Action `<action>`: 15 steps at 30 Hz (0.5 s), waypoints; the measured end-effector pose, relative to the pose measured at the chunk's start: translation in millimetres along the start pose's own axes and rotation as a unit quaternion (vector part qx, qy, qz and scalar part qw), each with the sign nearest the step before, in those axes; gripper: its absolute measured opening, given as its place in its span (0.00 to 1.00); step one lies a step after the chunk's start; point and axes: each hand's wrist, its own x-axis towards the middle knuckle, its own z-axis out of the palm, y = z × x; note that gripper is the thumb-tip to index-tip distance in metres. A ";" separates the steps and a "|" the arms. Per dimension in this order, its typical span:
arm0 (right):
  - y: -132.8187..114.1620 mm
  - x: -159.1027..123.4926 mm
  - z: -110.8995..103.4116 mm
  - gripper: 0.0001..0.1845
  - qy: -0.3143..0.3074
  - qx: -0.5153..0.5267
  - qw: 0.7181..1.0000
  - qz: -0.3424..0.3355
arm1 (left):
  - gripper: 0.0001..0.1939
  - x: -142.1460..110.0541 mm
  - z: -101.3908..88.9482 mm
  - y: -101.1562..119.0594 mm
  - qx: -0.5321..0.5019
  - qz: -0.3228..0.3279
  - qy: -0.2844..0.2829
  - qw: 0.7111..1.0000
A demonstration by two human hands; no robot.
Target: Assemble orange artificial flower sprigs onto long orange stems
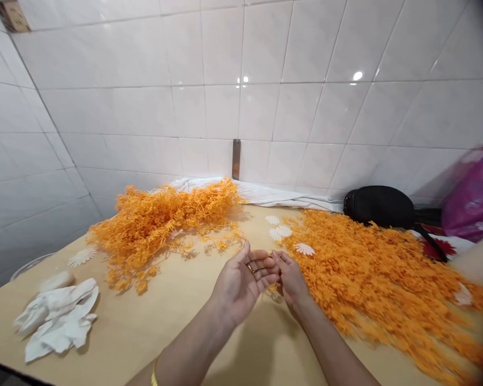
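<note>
My left hand [244, 279] is over the middle of the table with its palm turned up. Its thumb stands apart and the fingers are loosely bent, their tips meeting my right hand [292, 279]. The right fingers are pinched together; what they hold is too small and hidden to name. A little orange shows just below the two hands. To the left lies a bushy heap of orange artificial sprigs [161, 220]. Close by on the right spreads a wider, flatter pile of orange sprigs [370, 273]. White daisy-like flower pieces [280, 232] lie beyond my hands.
On the table [177, 316], crumpled white cloth [60, 316] lies at the left. A black pouch [380, 205] and a purple plastic bag [473, 198] are at the back right. Another person's arm [478, 260] reaches in there. White cloth [282, 194] runs along the tiled wall.
</note>
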 end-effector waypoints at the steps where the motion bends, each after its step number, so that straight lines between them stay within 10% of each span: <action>1: -1.3 0.0 -0.9 0.16 -0.001 0.033 0.999 0.026 | 0.14 13.1 -8.6 -3.9 0.008 -0.025 0.062 0.998; 11: -10.8 1.0 -2.5 0.15 0.013 0.187 0.981 0.054 | 0.13 70.8 -41.6 -12.7 0.271 0.199 0.166 0.927; 15: -15.9 -0.2 -3.1 0.14 0.030 0.211 0.977 0.009 | 0.19 73.4 -47.3 -11.9 0.297 0.105 0.186 0.931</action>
